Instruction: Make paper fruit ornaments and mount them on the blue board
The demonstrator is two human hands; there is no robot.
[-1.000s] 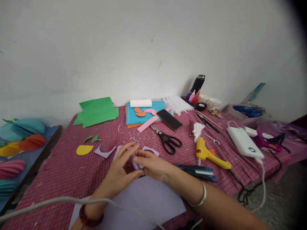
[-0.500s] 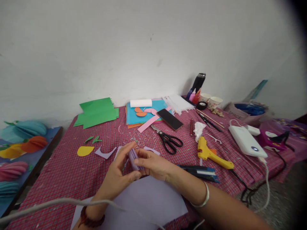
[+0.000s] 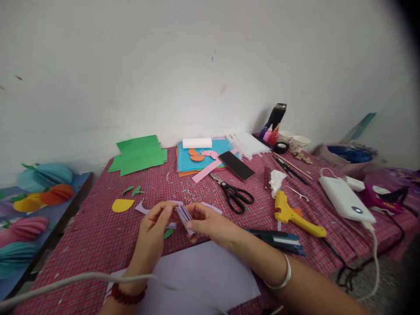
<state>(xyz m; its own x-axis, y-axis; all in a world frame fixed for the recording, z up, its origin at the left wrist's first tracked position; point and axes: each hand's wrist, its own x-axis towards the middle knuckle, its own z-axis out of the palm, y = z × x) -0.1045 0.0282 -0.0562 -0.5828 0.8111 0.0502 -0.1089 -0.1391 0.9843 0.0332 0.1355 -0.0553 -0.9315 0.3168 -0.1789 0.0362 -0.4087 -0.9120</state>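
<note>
A small stack of folded purple paper (image 3: pixel 184 218) is held between my two hands above the table. My right hand (image 3: pixel 208 223) grips its right side, thumb on the near face. The fingers of my left hand (image 3: pixel 155 225) are pinched at the stack's upper left edge. Below my wrists lies a large purple sheet (image 3: pixel 203 275). Curved purple offcuts (image 3: pixel 141 207) lie behind my hands, partly hidden by them. A green paper leaf (image 3: pixel 168 233) shows just beside my left hand.
Black-handled scissors (image 3: pixel 234 194), a phone (image 3: pixel 236 165), a yellow glue gun (image 3: pixel 295 214) and a dark blue stapler-like tool (image 3: pixel 277 239) lie to the right. Green sheets (image 3: pixel 141 155) sit at back left. A white cable (image 3: pixel 98 276) crosses the foreground. A power bank (image 3: pixel 346 199) is at far right.
My left hand has gone from wrapping around the stack with spread fingers to pinching its upper left edge. The stack has turned, showing more of its folded layers. The view has shifted slightly.
</note>
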